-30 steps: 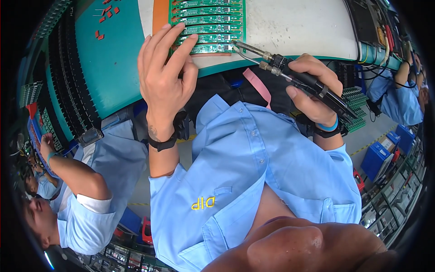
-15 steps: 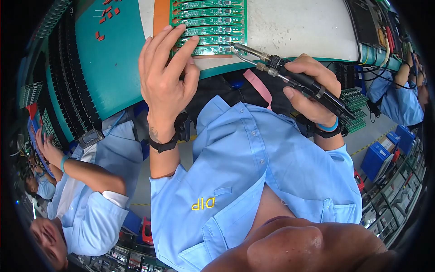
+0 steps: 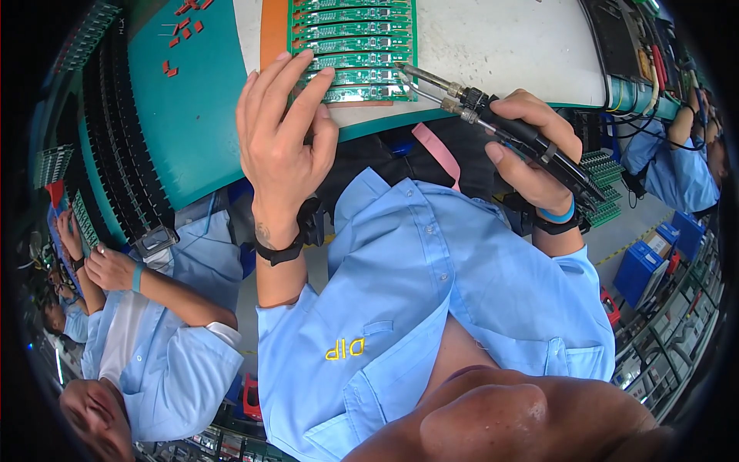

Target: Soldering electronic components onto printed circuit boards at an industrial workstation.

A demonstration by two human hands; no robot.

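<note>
My left hand (image 3: pixel 286 146) lies loose on the green circuit boards (image 3: pixel 358 60) by the worktop's (image 3: pixel 508 46) front edge. My right hand (image 3: pixel 539 181) holds a black soldering iron (image 3: pixel 514 131), tip near their right side.

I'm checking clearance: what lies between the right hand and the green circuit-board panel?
The head view shows the soldering tool's metal front and thin side tube there, tip at the panel's right side.

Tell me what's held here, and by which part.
The right hand holds a soldering iron by its black handle; the left hand rests on the green circuit-board panel.
</note>
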